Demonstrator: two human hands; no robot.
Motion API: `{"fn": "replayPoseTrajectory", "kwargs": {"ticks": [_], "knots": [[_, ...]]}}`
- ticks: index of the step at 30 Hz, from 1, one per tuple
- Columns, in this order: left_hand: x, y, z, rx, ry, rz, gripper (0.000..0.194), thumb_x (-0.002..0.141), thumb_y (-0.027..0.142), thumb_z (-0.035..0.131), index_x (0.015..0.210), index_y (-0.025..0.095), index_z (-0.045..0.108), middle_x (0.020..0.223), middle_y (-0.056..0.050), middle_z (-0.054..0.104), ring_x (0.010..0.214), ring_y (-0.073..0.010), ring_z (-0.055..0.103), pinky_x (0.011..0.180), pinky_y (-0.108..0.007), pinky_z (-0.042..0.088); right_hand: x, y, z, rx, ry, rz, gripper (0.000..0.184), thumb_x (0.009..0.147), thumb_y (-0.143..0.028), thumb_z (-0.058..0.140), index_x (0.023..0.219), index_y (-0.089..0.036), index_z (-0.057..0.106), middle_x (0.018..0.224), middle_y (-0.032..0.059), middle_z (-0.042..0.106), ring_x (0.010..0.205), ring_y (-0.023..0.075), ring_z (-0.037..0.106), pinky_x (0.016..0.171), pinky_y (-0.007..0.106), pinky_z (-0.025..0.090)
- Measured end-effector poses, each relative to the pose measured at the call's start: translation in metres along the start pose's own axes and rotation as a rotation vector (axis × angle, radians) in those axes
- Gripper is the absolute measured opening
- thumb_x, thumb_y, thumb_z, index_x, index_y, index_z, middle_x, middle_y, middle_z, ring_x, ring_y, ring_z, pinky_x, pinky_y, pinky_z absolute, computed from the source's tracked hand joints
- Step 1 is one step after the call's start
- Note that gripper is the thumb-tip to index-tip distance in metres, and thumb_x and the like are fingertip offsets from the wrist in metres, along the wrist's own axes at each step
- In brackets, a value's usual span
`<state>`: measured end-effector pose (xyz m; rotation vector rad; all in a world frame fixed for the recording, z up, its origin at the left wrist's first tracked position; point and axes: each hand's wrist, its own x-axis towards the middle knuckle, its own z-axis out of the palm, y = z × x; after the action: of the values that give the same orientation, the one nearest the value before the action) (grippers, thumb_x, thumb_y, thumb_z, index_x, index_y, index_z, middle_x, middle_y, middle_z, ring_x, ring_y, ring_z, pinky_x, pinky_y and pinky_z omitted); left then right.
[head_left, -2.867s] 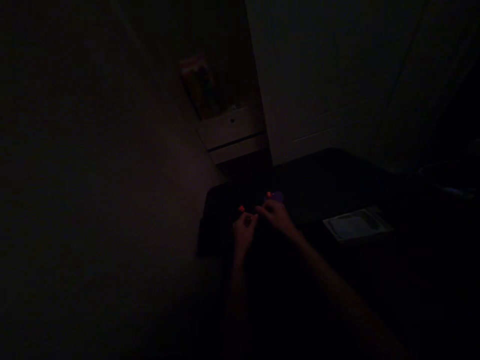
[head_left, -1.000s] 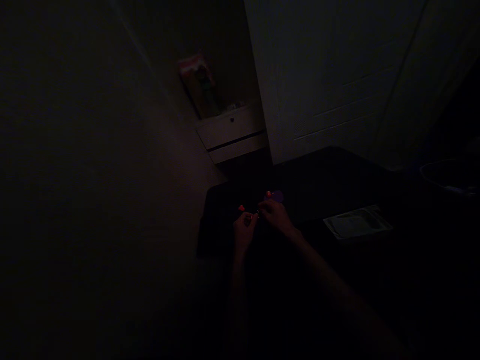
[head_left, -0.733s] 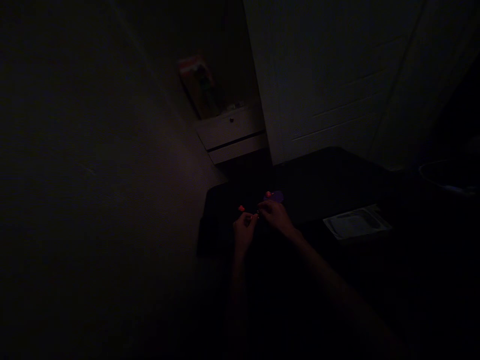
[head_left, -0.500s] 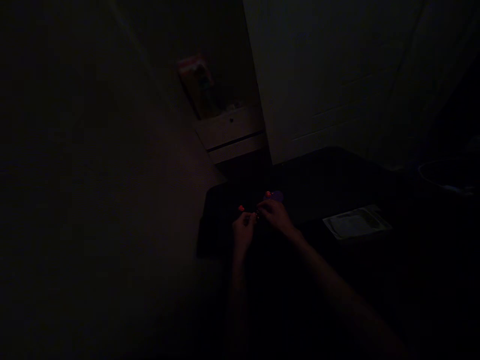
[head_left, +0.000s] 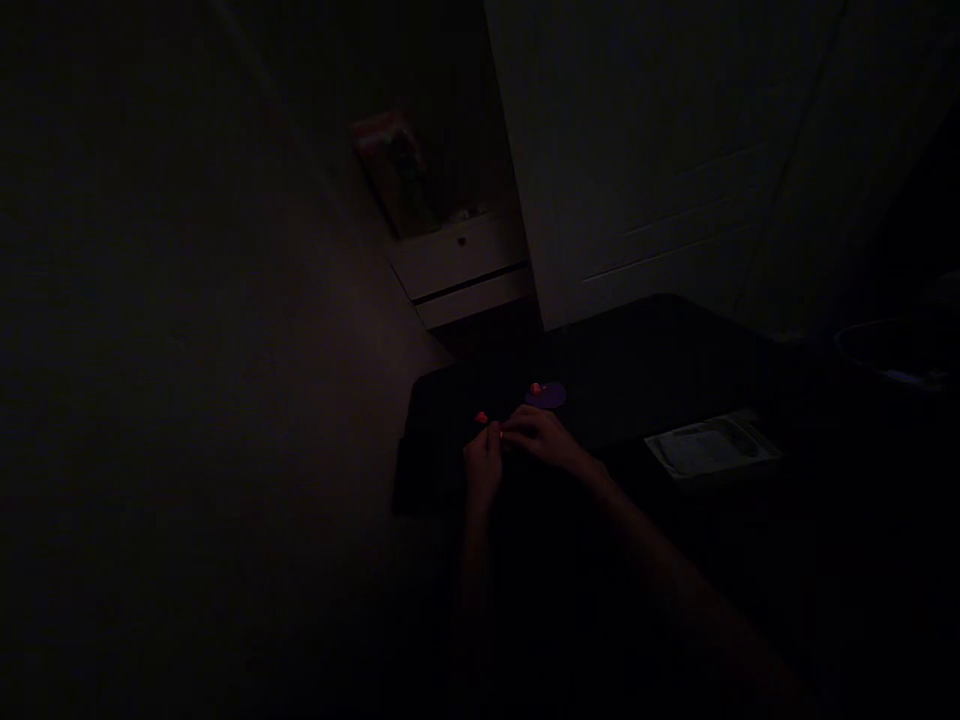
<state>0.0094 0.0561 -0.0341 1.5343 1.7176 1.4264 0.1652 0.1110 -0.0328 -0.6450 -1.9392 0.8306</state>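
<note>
The view is very dark. My left hand [head_left: 484, 458] is closed in a pinch over the dark table [head_left: 637, 350]. Close against it on the right, my right hand [head_left: 541, 437] pinches too, the fingertips of both hands meeting. Between them shows a tiny pale-red spot, too small and dim to name. Just beyond my left fingers lies a small bright red piece [head_left: 481, 417]. Past my right hand, a flat purple rounded object [head_left: 551, 395] rests on the table, with another small red-orange piece [head_left: 535, 389] at its left edge.
A pale booklet or packet [head_left: 712, 447] lies right of my right forearm. White drawers [head_left: 461, 265] stand beyond the table, with a picture-covered box or book [head_left: 397, 170] on top. A large pale door or panel [head_left: 637, 150] rises behind the table; a wall [head_left: 300, 350] is at left.
My right hand has moved slightly left, its fingers now against my left fingertips. The small dark, glinting thing between the hands is now covered. More of the purple object shows.
</note>
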Motion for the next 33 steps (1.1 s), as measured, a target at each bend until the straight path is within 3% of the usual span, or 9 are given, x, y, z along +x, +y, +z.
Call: {"fn": "replayPoseTrajectory", "kwargs": {"ticks": [10, 18, 24, 27, 33], "knots": [[-0.002, -0.003, -0.001, 0.058, -0.012, 0.048, 0.051, 0.098, 0.058, 0.051, 0.067, 0.021, 0.065, 0.067, -0.004, 0.07, 0.067, -0.019, 0.065, 0.07, -0.03, 0.046, -0.001, 0.011, 0.006, -0.065, 0.009, -0.002, 0.017, 0.1, -0.03, 0.064, 0.092, -0.02, 0.075, 0.094, 0.0051, 0.07, 0.085, 0.0189, 0.066, 0.079, 0.031, 0.05], [0.001, -0.025, 0.0, 0.076, -0.03, 0.072, 0.043, 0.098, 0.051, 0.053, 0.074, 0.019, 0.069, 0.072, -0.004, 0.071, 0.07, -0.0182, 0.065, 0.07, -0.028, 0.046, -0.003, 0.025, 0.021, -0.117, 0.018, -0.018, 0.013, 0.099, -0.021, 0.06, 0.093, -0.019, 0.071, 0.096, 0.0059, 0.068, 0.087, 0.0192, 0.065, 0.08, 0.031, 0.049], [0.001, -0.011, 0.001, 0.071, -0.039, 0.082, 0.044, 0.099, 0.053, 0.051, 0.079, 0.018, 0.071, 0.074, -0.004, 0.073, 0.07, -0.0181, 0.065, 0.069, -0.028, 0.046, -0.001, 0.016, 0.012, -0.1, 0.043, 0.005, 0.01, 0.097, -0.022, 0.061, 0.089, -0.021, 0.066, 0.093, 0.0054, 0.068, 0.086, 0.0206, 0.063, 0.081, 0.034, 0.049], [0.001, -0.008, 0.002, 0.053, -0.039, 0.055, 0.046, 0.099, 0.054, 0.05, 0.076, 0.019, 0.07, 0.073, -0.004, 0.073, 0.069, -0.0182, 0.066, 0.069, -0.028, 0.047, -0.001, 0.017, 0.01, -0.07, 0.132, 0.015, 0.012, 0.1, -0.029, 0.058, 0.091, -0.022, 0.063, 0.094, 0.0053, 0.067, 0.088, 0.0219, 0.063, 0.085, 0.037, 0.05], [-0.003, -0.012, 0.002, 0.07, -0.014, 0.042, 0.047, 0.099, 0.054, 0.05, 0.07, 0.021, 0.066, 0.071, -0.004, 0.072, 0.069, -0.0182, 0.066, 0.072, -0.029, 0.047, 0.0, 0.023, 0.005, 0.036, 0.494, 0.193, 0.036, 0.104, -0.054, 0.047, 0.095, -0.023, 0.062, 0.096, 0.0075, 0.067, 0.091, 0.0235, 0.062, 0.086, 0.038, 0.05]]}}
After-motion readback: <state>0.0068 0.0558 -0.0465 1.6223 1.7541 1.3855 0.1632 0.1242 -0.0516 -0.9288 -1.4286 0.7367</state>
